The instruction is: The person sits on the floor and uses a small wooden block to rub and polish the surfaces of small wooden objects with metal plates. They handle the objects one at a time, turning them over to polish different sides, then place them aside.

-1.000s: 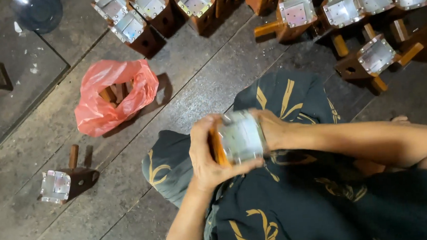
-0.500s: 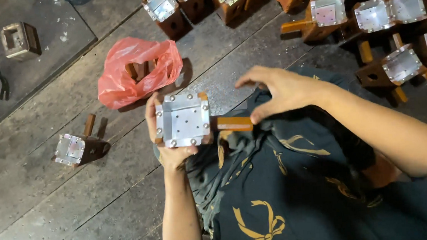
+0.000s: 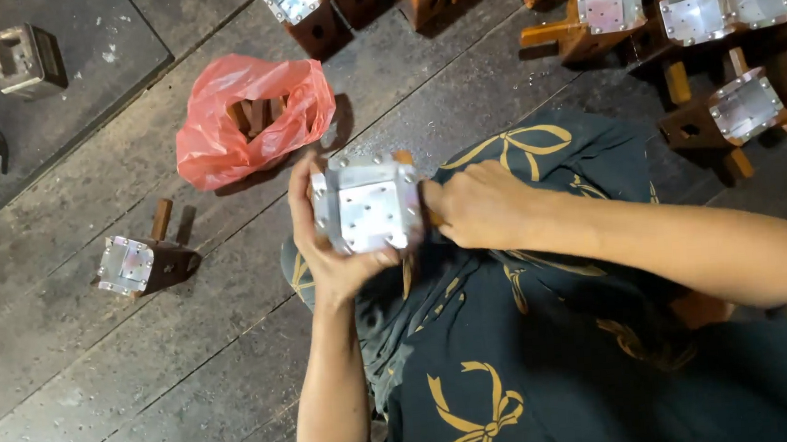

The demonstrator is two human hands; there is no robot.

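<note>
I am looking down at a dark plank floor (image 3: 148,372), and across the lower right of it a dark cloth with gold bow prints (image 3: 548,366) is covering the person's lap. Taking the metal-faced wooden block (image 3: 367,204) as my landmark, it is sitting just above the near edge of that cloth, raised off the floor, its square silvery plate turned up toward me. The right forearm is coming in from the right edge, lying nearly level across the cloth, and the right hand (image 3: 476,205) is pressing against the block's right side with knuckles up and fingers curled in a clenched grasp on what seems to be a wooden stub there; the stub itself is mostly hidden. The left forearm is rising straight up from the bottom edge, and the left hand (image 3: 327,252) is cupping the block from the left and beneath, thumb wrapping its lower edge, gripping it firmly. Up and to the left of the block a red plastic bag (image 3: 251,120) is lying crumpled with wooden pieces showing inside. Up and to the right, a cluster of similar blocks (image 3: 700,20) is crowding the floor. Left of the block, one single block (image 3: 141,264) is lying on its side.
</note>
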